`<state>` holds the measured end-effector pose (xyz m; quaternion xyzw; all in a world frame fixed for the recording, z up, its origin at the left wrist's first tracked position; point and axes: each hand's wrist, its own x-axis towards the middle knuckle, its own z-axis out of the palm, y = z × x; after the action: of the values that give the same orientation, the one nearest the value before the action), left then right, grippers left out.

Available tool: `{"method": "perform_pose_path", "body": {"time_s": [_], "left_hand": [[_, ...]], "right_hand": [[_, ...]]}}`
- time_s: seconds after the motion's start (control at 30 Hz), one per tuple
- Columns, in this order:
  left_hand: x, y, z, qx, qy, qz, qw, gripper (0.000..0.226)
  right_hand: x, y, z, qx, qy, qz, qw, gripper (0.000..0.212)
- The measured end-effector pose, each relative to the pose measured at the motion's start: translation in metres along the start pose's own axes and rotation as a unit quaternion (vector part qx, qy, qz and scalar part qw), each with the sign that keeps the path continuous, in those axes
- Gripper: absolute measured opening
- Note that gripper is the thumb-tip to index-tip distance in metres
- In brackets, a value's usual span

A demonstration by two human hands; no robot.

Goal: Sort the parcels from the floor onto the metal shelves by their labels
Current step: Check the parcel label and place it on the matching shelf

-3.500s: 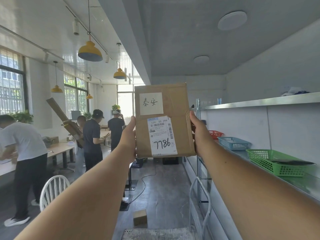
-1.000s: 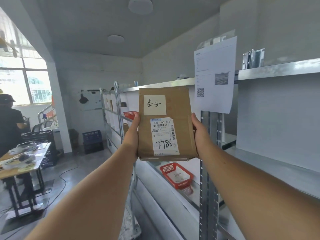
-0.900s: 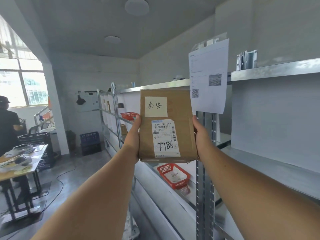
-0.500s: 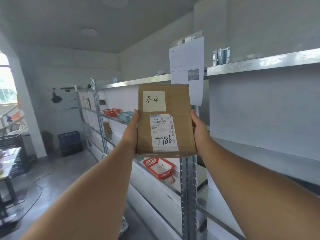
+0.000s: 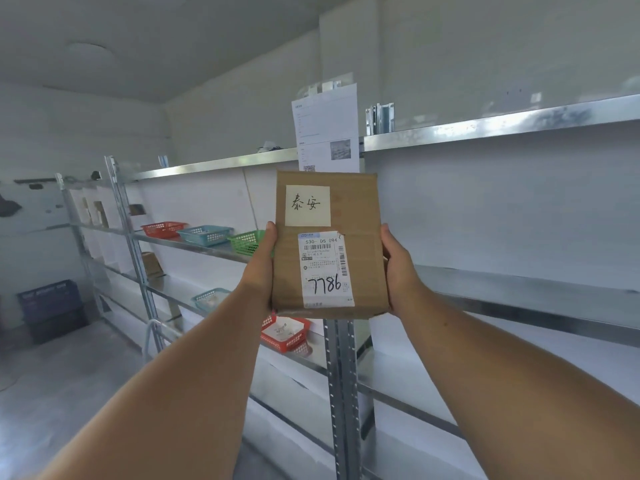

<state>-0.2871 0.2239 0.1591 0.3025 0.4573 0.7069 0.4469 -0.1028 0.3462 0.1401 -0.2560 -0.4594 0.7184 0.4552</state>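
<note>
A flat brown cardboard parcel (image 5: 360,244) is held upright at arm's length in front of me. It carries a pale yellow note with handwritten characters and a white shipping label marked 7786. My left hand (image 5: 261,265) grips its left edge and my right hand (image 5: 398,268) grips its right edge. Behind it run the metal shelves (image 5: 519,123), with a bare shelf board at hand height on the right. A printed sheet (image 5: 325,129) hangs from the top shelf just above the parcel.
Red (image 5: 162,229), blue (image 5: 204,234) and green (image 5: 246,241) baskets sit in a row on the middle shelf to the left. A red basket (image 5: 284,333) and a blue basket (image 5: 209,299) sit one level lower. A dark crate (image 5: 48,308) stands on the floor at left.
The view has swung right, from the room with people to the shelving. The parcel stays held up in both hands, and the row of baskets has come into sight.
</note>
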Motion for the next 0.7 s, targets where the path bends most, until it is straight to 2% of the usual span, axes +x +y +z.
{"method": "perform_pose_path", "body": {"time_s": [0.33, 0.7], "left_hand": [[-0.006, -0.032, 0.048, -0.026, -0.075, -0.023, 0.997, 0.068], [0.010, -0.060, 0.100, -0.012, -0.098, -0.030, 0.995, 0.068]], "right_hand": [[-0.041, -0.030, -0.050, -0.025, 0.057, -0.030, 0.998, 0.065], [-0.047, -0.051, -0.112, -0.034, 0.092, -0.032, 0.995, 0.063]]}}
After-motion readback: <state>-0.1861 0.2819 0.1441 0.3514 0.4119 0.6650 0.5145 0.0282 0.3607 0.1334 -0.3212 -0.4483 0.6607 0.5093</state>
